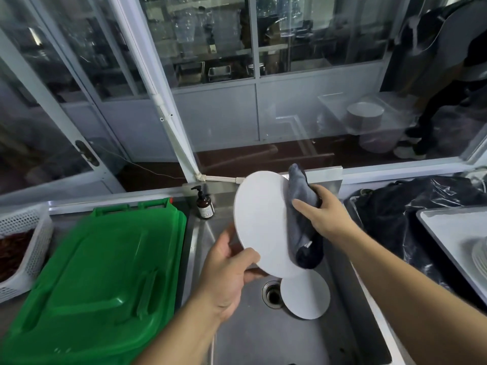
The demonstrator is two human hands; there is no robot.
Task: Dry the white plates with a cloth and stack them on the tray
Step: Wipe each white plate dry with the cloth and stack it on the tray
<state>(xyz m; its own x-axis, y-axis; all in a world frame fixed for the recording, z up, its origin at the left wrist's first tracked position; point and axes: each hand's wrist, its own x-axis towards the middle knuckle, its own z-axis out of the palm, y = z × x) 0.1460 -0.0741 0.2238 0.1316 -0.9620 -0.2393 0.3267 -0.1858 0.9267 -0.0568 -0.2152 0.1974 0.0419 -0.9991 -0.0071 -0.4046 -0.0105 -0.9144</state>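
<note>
A round white plate (pixel 259 222) is held tilted over the stainless steel sink (pixel 263 338), its lower near edge pinched by the left hand (pixel 226 275), thumb on the face and fingers behind. The right hand (pixel 322 214) grips a bunched grey cloth (pixel 303 222) and presses it against the plate's right rim. This looks like the drying step, mid-wipe. A second round white plate (pixel 307 299) lies in the sink just beside the drain (pixel 272 293) (presumably next in line). The pale rectangular tray (pixel 448 233) sits at the far right, with stacked white plates (pixel 481 256) at its edge. Left of the sink rest a green plastic lid (pixel 105 272) and a brown pump bottle (pixel 204 204). Next, the held plate probably needs carrying rightward across the black bag (pixel 390 214) and setting squarely on the stack.
</note>
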